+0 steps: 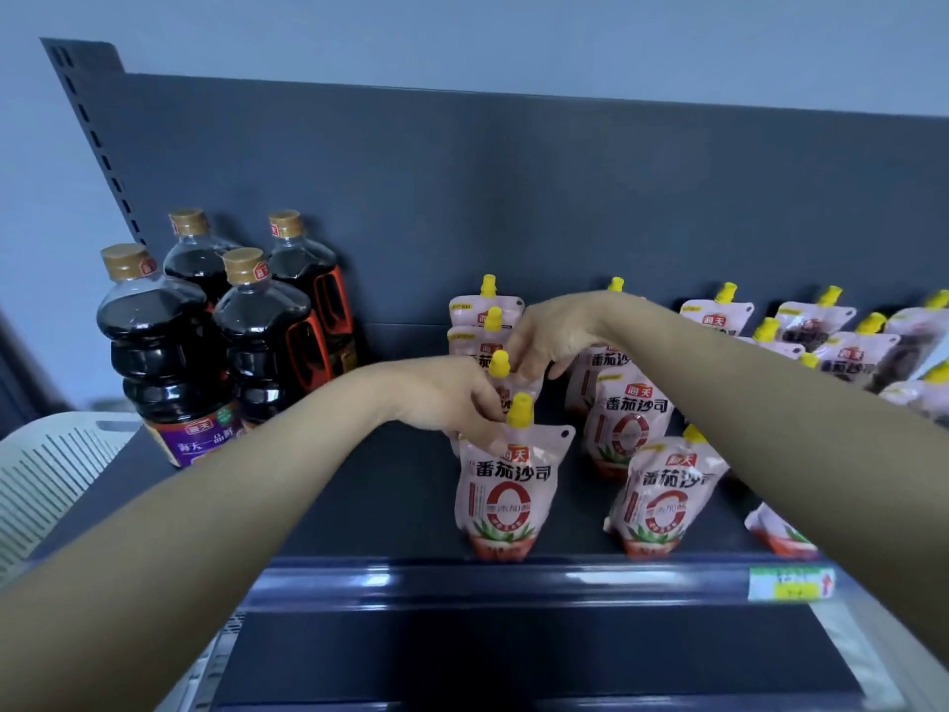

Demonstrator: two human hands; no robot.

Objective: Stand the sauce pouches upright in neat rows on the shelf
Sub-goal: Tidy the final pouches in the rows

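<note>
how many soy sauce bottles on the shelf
4, all at the shelf's left end in a two-by-two cluster: front left, front right, back left, back right. None seem hidden.

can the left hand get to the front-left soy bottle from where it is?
Probably yes. The left hand is busy on a pouch, but the shelf between it and the bottle is bare, and the bottle stands in front of the others.

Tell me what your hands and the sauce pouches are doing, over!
Left hand and right hand both pinching the second pouch in the left row. Front pouch upright. Dark bottles apart on the left, nothing blocking.
</note>
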